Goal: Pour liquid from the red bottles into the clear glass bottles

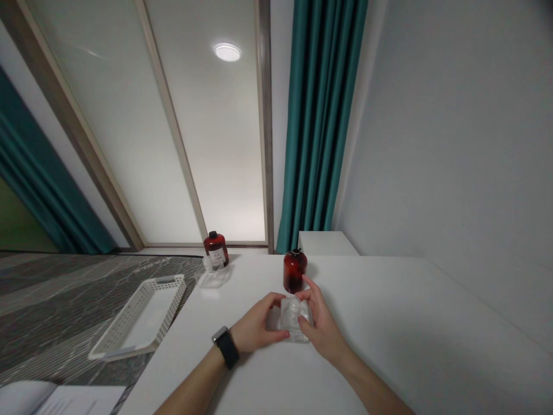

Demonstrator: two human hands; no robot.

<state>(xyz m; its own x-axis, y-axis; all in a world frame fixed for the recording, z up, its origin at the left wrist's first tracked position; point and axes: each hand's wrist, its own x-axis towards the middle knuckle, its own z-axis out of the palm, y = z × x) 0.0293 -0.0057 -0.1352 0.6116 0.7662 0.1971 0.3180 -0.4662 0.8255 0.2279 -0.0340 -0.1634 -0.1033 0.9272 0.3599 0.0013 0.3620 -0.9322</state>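
In the head view, a clear, squarish see-through vessel with a rounded knob-like top (pixel 294 323) is on the white table (pixel 259 380). My left hand (pixel 259 325) grips its left side between thumb and fingers. A dark watch is on that wrist. My right hand (pixel 317 325) closes on the vessel's right side and rounded top, its index finger stretched forward. Just beyond my hands stands an upright amber bottle (pixel 295 270) with an open-looking dark neck. Whether the right index fingertip touches this bottle I cannot tell.
At the table's far left stands another amber bottle (pixel 216 249) with a black cap and white label. A similar clear vessel (pixel 212 276) is in front of it. Left of the table are a white basket (pixel 170 311) and an open booklet (pixel 82 399). A white box (pixel 326 243) stands behind.
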